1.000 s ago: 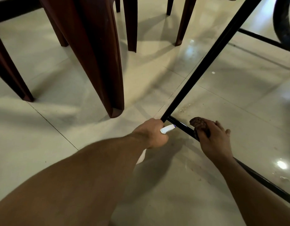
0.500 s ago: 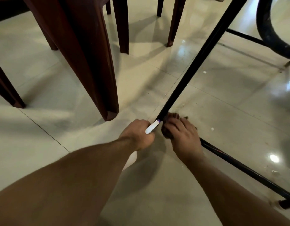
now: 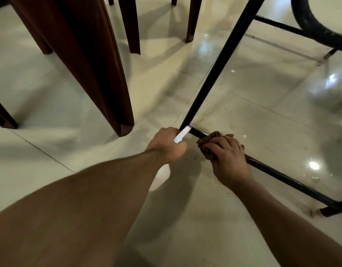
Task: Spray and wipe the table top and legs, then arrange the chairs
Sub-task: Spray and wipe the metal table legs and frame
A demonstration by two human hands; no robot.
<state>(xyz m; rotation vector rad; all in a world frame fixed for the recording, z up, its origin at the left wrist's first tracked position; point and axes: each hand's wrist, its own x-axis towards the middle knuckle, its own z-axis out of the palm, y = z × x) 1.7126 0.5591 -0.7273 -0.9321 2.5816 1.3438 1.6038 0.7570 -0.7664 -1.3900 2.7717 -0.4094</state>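
Down at floor level, a person's left hand [image 3: 167,144] is closing in a fist around a white spray bottle [image 3: 160,175], whose nozzle [image 3: 182,134], tipped with purple, is jutting out between the knuckles and pointing toward the foot of a slanted black table leg [image 3: 220,64]. Most of the bottle is lying hidden beneath the hand and forearm, with only a pale rounded part showing below the wrist.

The right hand [image 3: 226,155] is pressing a brown patterned cloth [image 3: 208,146] onto the low black crossbar [image 3: 293,183], fingers curled over the cloth and bar just beside the joint where the bar is meeting the leg. The bar is running away to the lower right, ending near a dark foot [image 3: 328,211] at the frame's edge.

The two hands are sitting close together, near but not touching.

To the left, dark red-brown chair legs [image 3: 100,74] are standing on the glossy pale tiled floor [image 3: 262,112], the nearest one just left of the left hand. Specks of grit are lying on the tiles beside the table leg. A curved black tube [image 3: 316,29] is arcing across the upper right corner.
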